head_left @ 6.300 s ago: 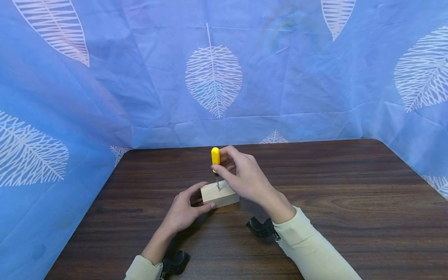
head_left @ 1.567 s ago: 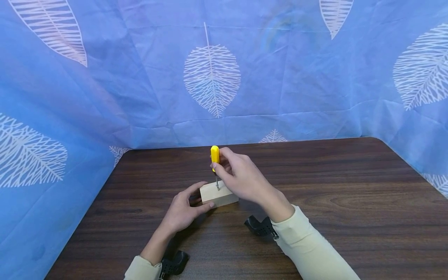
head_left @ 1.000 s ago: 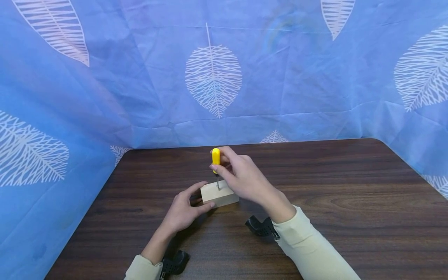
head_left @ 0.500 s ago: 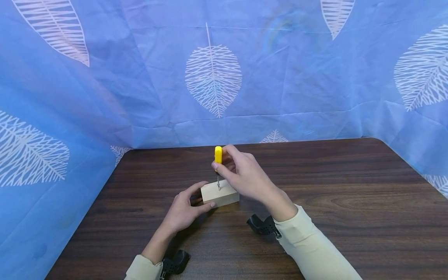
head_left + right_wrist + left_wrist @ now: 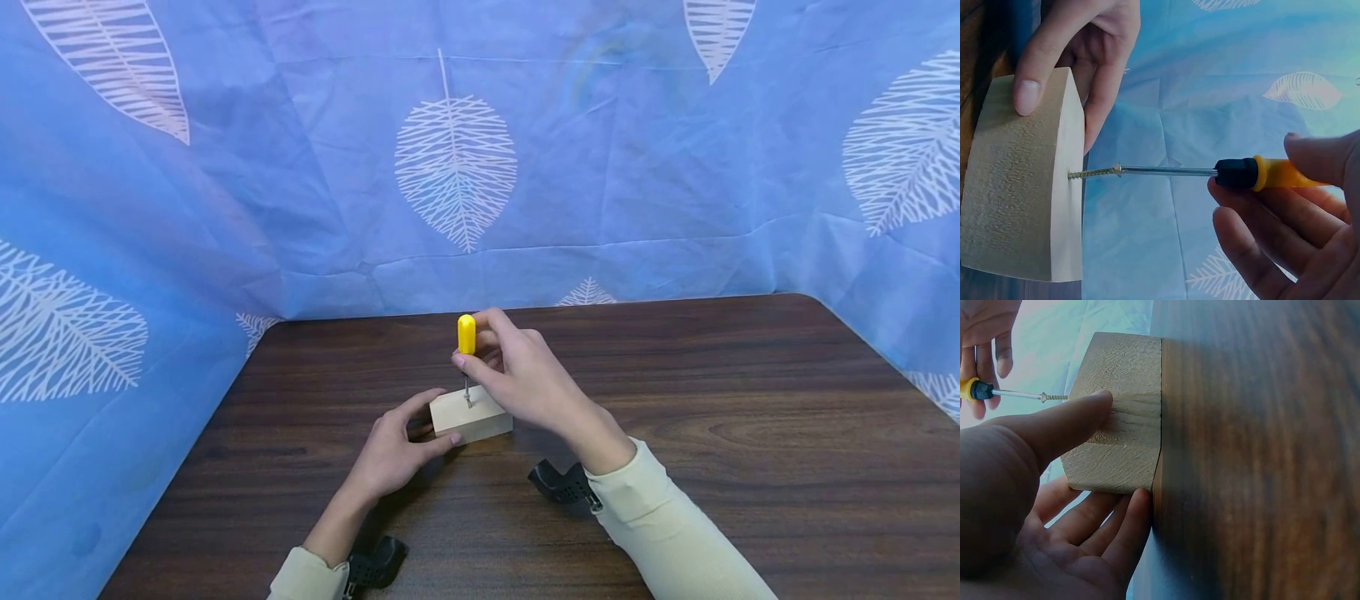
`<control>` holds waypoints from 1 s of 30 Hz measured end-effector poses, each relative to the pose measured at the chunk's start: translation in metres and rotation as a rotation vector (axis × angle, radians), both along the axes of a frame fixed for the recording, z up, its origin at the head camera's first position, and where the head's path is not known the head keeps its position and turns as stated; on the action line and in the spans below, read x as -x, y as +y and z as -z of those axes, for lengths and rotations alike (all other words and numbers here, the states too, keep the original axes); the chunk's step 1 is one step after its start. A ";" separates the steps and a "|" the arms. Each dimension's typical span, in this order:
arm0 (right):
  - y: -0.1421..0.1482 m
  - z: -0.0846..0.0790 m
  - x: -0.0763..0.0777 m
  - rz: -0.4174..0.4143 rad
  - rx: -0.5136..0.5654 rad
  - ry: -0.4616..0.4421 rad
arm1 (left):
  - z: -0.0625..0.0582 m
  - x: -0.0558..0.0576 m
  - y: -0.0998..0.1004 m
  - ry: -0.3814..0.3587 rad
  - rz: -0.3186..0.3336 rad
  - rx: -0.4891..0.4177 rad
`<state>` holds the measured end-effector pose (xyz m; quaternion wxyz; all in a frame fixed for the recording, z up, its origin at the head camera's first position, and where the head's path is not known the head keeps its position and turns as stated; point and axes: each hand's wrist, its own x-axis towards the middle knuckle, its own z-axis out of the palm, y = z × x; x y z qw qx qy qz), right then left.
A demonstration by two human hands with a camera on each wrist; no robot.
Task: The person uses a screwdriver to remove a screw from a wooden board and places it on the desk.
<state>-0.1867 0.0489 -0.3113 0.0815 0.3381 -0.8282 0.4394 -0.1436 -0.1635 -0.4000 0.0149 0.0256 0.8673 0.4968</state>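
A pale wooden block [image 5: 474,427] lies on the table, gripped at its left end by my left hand [image 5: 392,450], thumb on the near side and fingers round the end and far side. From its top face a screw [image 5: 1094,172] stands up, with much of its thread showing above the wood. My right hand [image 5: 528,375] holds a screwdriver [image 5: 467,335] upright by its yellow handle, between thumb and fingers. In the right wrist view the shaft [image 5: 1169,170] runs in line with the screw, its tip at the screw head. The left wrist view shows the thumb against the block's side.
The dark wood-grain table [image 5: 712,417] stretches around both hands. Behind and at the sides hangs a blue cloth [image 5: 322,150] with white leaf prints. Black wrist devices [image 5: 558,483] sit below each wrist, near the pale sleeves [image 5: 667,517].
The screwdriver handle has tilted slightly from side to side, and the right hand's fingers have shifted a little on it. The block and left hand have stayed in place.
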 end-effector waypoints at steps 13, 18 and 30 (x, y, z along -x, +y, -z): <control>-0.001 -0.005 0.001 -0.012 -0.009 0.007 | -0.003 0.002 -0.001 0.013 -0.004 0.004; -0.002 -0.005 0.003 -0.011 -0.006 0.033 | -0.004 0.002 -0.002 0.015 -0.003 -0.001; -0.001 0.003 -0.001 0.005 0.026 -0.002 | 0.001 -0.001 -0.002 0.001 0.011 -0.013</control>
